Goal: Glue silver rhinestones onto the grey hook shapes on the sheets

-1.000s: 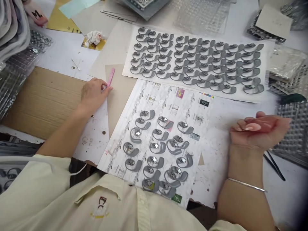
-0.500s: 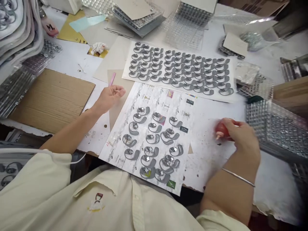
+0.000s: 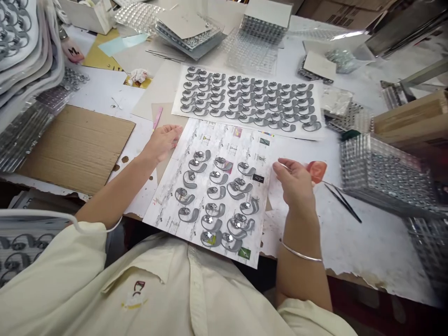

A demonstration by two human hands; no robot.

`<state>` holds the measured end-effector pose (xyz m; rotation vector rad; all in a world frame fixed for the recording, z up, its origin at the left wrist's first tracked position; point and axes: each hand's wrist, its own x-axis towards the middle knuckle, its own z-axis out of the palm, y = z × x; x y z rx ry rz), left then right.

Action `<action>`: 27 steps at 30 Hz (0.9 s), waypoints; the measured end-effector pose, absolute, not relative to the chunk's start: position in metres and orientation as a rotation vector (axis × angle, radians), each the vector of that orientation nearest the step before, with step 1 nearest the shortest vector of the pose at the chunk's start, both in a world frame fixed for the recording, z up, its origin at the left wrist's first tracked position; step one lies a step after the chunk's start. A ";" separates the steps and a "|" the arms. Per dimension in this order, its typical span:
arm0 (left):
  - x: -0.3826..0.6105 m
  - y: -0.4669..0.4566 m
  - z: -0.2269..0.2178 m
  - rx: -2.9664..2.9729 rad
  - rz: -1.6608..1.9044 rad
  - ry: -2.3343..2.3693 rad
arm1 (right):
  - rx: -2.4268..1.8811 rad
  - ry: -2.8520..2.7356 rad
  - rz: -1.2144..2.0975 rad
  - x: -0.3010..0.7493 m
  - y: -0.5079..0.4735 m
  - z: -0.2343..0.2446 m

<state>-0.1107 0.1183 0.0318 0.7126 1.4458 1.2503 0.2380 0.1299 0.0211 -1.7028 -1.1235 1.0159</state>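
Note:
A white printed sheet (image 3: pixel 175 172) lies in front of me, its near edge reaching past the table edge. Several grey curved pieces with shiny clear stones (image 3: pixel 189 213) sit on it in loose columns. My left hand (image 3: pixel 164 142) is at the sheet's upper left edge, thumb and fingers closed in a pinch; what is between them is hidden. Beside the right edge is my right hand (image 3: pixel 294 182), its fingers bent and apart, holding nothing visible. Just right of its knuckles rests a small red squeeze bottle (image 3: pixel 317 171), partly covered by the hand. Dark tweezers (image 3: pixel 343 203) lie nearby.
Behind the sheet is another white sheet (image 3: pixel 177 108) covered in rows of similar grey pieces. Brown cardboard (image 3: pixel 77 144) lies at left, below stacked padded trays (image 3: pixel 45 56). Clear packs of stones (image 3: pixel 388 172) are piled at right. A white cable (image 3: pixel 42 213) crosses my left sleeve.
My right hand has let go of the red bottle and moved left to the sheet's edge. My left hand is closer to the sheet. The view has shifted slightly.

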 end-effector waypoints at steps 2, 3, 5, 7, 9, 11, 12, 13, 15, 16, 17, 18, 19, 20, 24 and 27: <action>-0.109 0.116 0.033 0.769 1.247 1.453 | -1.678 -1.081 1.034 0.236 0.134 0.017; -0.108 0.115 0.034 0.788 1.245 1.461 | -1.659 -1.059 1.054 0.236 0.136 0.017; -0.108 0.113 0.035 0.789 1.235 1.487 | -1.620 -1.014 1.099 0.238 0.138 0.018; -0.108 0.111 0.034 0.771 1.224 1.516 | -1.592 -0.977 1.135 0.242 0.139 0.018; -0.110 0.111 0.033 0.767 1.218 1.541 | -1.581 -0.939 1.155 0.246 0.139 0.017; -0.111 0.111 0.031 0.771 1.213 1.561 | -1.585 -0.909 1.162 0.251 0.139 0.014; -0.112 0.111 0.029 0.777 1.205 1.576 | -1.593 -0.901 1.161 0.252 0.139 0.012; -0.113 0.110 0.028 0.791 1.190 1.597 | -1.604 -0.898 1.156 0.254 0.139 0.010; -0.114 0.110 0.026 0.838 1.130 1.650 | -1.626 -0.904 1.139 0.255 0.139 0.007; -0.115 0.110 0.024 0.869 1.089 1.675 | -1.634 -0.910 1.128 0.255 0.138 0.006; -0.116 0.109 0.023 0.906 1.049 1.696 | -1.640 -0.917 1.116 0.255 0.138 0.004; -0.117 0.109 0.021 0.946 1.015 1.712 | -1.644 -0.923 1.105 0.255 0.138 0.003; -0.117 0.108 0.019 0.985 0.997 1.724 | -1.649 -0.927 1.098 0.255 0.138 0.002; -0.117 0.108 0.017 1.029 0.993 1.736 | -1.656 -0.927 1.094 0.256 0.138 0.001; -0.118 0.107 0.010 1.115 1.008 1.718 | -1.705 -0.915 1.106 0.262 0.139 -0.004; -0.119 0.107 0.009 1.071 0.976 1.671 | -1.728 -0.923 1.138 0.267 0.140 -0.006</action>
